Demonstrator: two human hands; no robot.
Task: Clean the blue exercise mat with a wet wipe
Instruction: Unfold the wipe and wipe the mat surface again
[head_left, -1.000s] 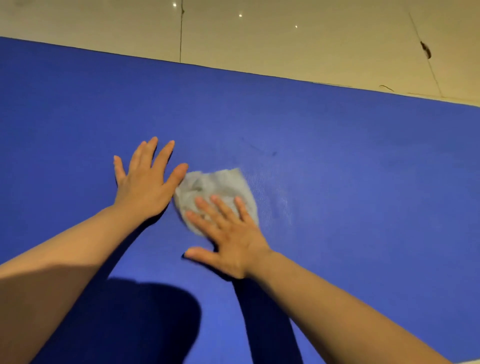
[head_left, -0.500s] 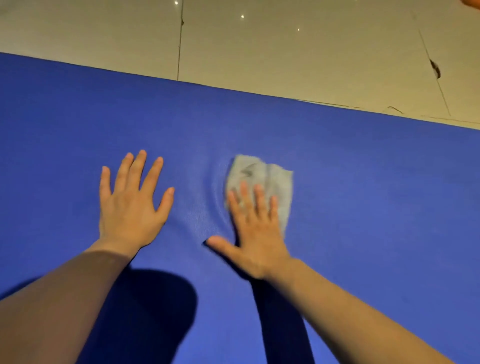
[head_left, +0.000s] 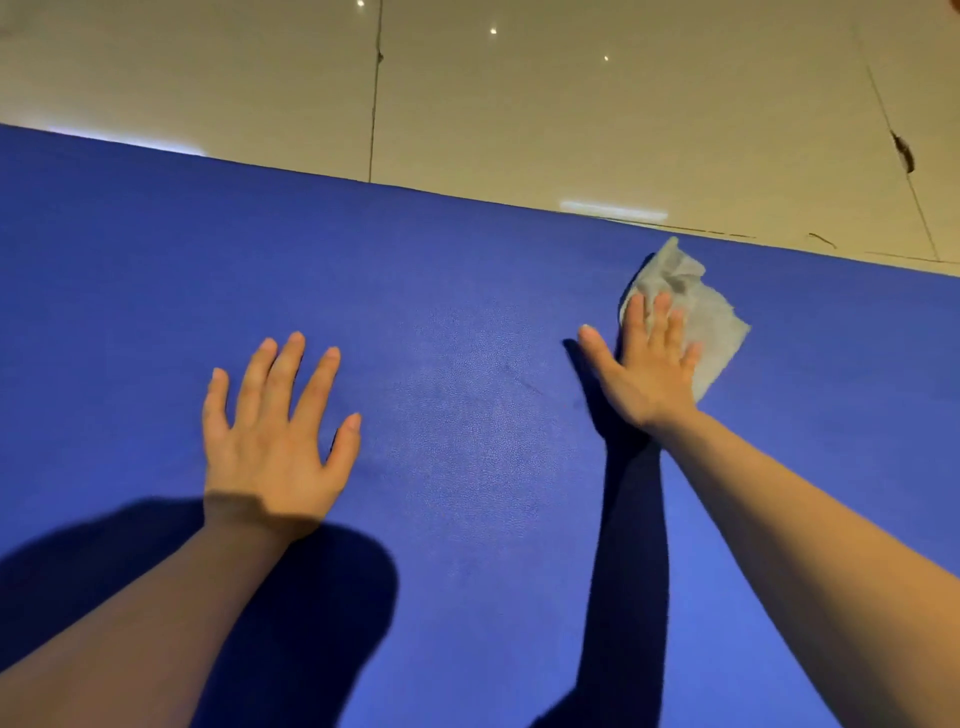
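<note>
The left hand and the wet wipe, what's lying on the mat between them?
In the head view, only bare blue mat lies between the left hand and the wet wipe, apart from the thumb of the right hand, which presses the wipe.

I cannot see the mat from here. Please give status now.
Left hand flat on mat. Right hand flat, pressing wipe near far edge. Nothing in the way.

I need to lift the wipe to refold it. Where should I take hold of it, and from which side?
Pinch the wet wipe at its free right corner, coming from the right. The right hand presses flat on its left part, so only the right and far edges stick out. It lies crumpled on the blue mat near the far edge, so its raised folds should give fingers a grip.
</note>
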